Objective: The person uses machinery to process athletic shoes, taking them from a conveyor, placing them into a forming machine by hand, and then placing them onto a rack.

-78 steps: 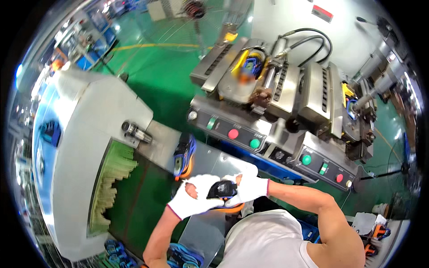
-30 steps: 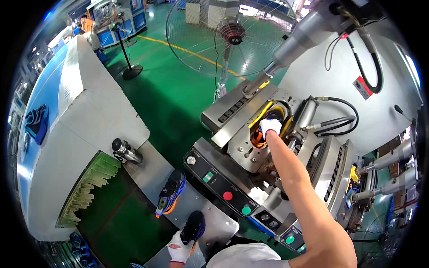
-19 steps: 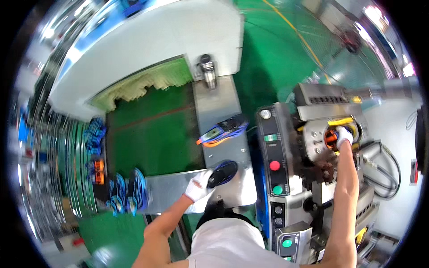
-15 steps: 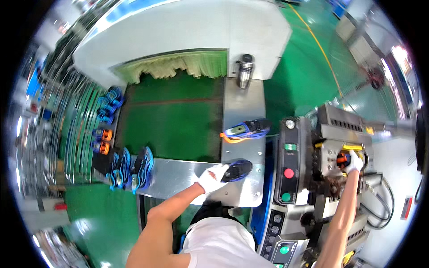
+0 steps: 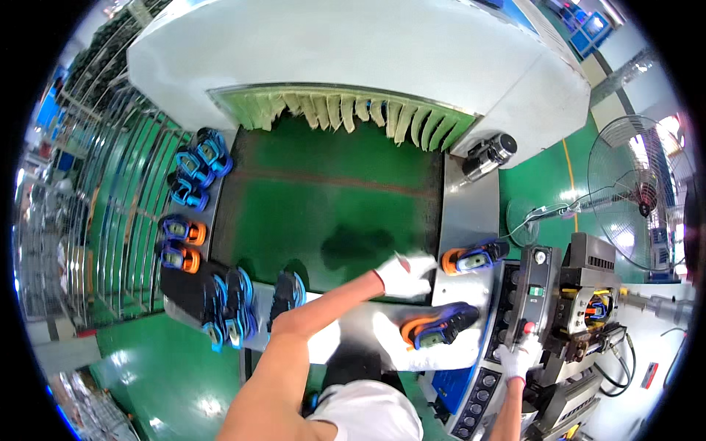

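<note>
My left hand (image 5: pixel 408 276), in a white glove, hovers over the near right corner of the green belt (image 5: pixel 323 184). Its fingers are apart with nothing seen in them, slightly blurred. Just right of it lies an orange, blue and black shoe (image 5: pixel 474 258) on the metal ledge. A similar shoe (image 5: pixel 439 328) rests nearer me. My gloved right hand (image 5: pixel 521 359) is spread over the control panel (image 5: pixel 535 283), close below the red button (image 5: pixel 529 328). Beyond it, an orange and blue shoe (image 5: pixel 597 309) sits inside the press machine (image 5: pixel 585 294).
Several blue and black shoes (image 5: pixel 237 305) stand along the left ledge, with orange-soled ones (image 5: pixel 180 257) behind. A steel flask (image 5: pixel 490 156) stands on the right ledge. Fabric strips (image 5: pixel 346 110) hang at the tunnel opening. A large fan (image 5: pixel 640 184) is far right.
My right hand has left the shoe in the machine and come back to the panel. My left hand has let go of the near shoe and moved up over the belt. The view has shifted.
</note>
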Available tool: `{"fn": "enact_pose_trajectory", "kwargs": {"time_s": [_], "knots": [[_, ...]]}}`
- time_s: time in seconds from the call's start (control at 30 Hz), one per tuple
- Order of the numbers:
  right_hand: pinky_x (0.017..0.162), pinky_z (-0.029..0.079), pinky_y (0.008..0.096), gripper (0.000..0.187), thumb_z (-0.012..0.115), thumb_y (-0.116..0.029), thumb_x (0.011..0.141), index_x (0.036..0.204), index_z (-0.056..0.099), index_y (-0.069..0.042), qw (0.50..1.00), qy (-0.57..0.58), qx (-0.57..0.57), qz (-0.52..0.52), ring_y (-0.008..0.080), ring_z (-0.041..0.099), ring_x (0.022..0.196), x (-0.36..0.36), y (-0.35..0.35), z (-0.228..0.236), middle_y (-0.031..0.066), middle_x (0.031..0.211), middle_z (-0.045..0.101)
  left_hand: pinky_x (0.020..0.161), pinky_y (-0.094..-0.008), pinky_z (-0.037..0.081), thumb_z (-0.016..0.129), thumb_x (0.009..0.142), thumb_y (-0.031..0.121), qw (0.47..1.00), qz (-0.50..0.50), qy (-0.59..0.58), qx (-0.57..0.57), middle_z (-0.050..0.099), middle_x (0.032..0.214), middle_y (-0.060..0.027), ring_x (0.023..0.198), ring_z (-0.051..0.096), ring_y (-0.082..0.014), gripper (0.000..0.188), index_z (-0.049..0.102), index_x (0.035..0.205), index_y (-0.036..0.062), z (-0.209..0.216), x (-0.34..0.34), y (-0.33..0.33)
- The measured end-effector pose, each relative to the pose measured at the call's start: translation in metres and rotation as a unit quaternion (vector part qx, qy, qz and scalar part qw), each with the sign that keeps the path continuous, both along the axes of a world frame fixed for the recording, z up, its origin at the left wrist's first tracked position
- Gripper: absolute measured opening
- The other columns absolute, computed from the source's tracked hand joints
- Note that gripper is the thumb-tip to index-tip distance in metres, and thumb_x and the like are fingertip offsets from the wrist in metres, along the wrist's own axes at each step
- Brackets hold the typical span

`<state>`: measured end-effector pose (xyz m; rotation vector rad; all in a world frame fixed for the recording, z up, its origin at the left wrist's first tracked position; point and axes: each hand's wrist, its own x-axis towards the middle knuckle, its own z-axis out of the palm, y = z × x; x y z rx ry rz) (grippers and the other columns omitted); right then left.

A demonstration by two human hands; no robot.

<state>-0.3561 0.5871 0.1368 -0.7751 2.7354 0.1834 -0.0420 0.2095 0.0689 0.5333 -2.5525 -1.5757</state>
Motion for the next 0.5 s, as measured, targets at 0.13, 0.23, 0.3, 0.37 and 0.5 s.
{"fn": "enact_pose_trajectory", "kwargs": {"time_s": [0.13, 0.23, 0.3, 0.37, 0.5], "knots": [[0.113, 0.042, 0.0392, 0.076, 0.081, -0.016, 0.082, 0.146, 0.047, 0.008, 0.978, 0.112, -0.174, 0.027, 0.0379, 0.057, 0.130, 0.061, 0.005, 0.021, 0.0267, 0.140, 0.059, 0.105, -0.0481, 0.050, 0.064, 0.091, 0.023, 0.931, 0.273, -0.031, -0.240, 0.063, 0.134, -0.0160, 0.123, 0.061, -0.0368, 0.036, 0.064, 0.125, 0.0089, -0.068, 0.059, -0.190], [0.113, 0.043, 0.0392, 0.072, 0.075, -0.015, 0.085, 0.146, 0.045, 0.010, 0.998, 0.041, -0.037, -0.010, 0.0405, 0.058, 0.131, 0.120, 0.016, 0.014, 0.0294, 0.137, 0.061, 0.104, -0.0486, 0.050, 0.061, 0.090, 0.010, 0.866, 0.364, -0.008, -0.341, 0.068, 0.124, -0.0191, 0.118, 0.064, -0.0377, 0.034, 0.067, 0.123, 0.0087, -0.089, 0.125, -0.351], [0.111, 0.045, 0.0444, 0.066, 0.075, -0.032, 0.090, 0.140, 0.055, 0.007, 0.995, -0.051, -0.047, -0.073, 0.0426, 0.060, 0.129, 0.189, -0.048, 0.045, 0.0325, 0.139, 0.059, 0.091, -0.0546, 0.054, 0.059, 0.096, 0.017, 0.786, 0.470, -0.149, -0.374, 0.072, 0.112, -0.0235, 0.101, 0.071, -0.0426, 0.031, 0.068, 0.124, 0.0073, -0.094, 0.166, -0.430], [0.110, 0.045, 0.0458, 0.063, 0.071, -0.031, 0.093, 0.140, 0.054, 0.008, 0.998, -0.024, 0.034, -0.048, 0.0469, 0.060, 0.124, 0.198, 0.039, 0.009, 0.0315, 0.132, 0.063, 0.102, -0.0550, 0.050, 0.039, 0.106, 0.047, 0.733, 0.539, -0.344, -0.230, 0.069, 0.126, -0.0250, 0.117, 0.066, -0.0451, 0.055, 0.061, 0.137, 0.0065, -0.110, 0.196, -0.524], [0.107, 0.047, 0.0470, 0.065, 0.075, -0.037, 0.091, 0.138, 0.058, 0.003, 0.976, -0.061, 0.206, -0.022, 0.0461, 0.057, 0.127, 0.206, 0.150, -0.003, 0.0300, 0.137, 0.060, 0.111, -0.0528, 0.043, 0.041, 0.105, 0.046, 0.797, 0.343, -0.416, -0.273, 0.066, 0.132, -0.0249, 0.124, 0.061, -0.0461, 0.057, 0.057, 0.142, 0.0055, -0.151, 0.227, -0.630]]}}
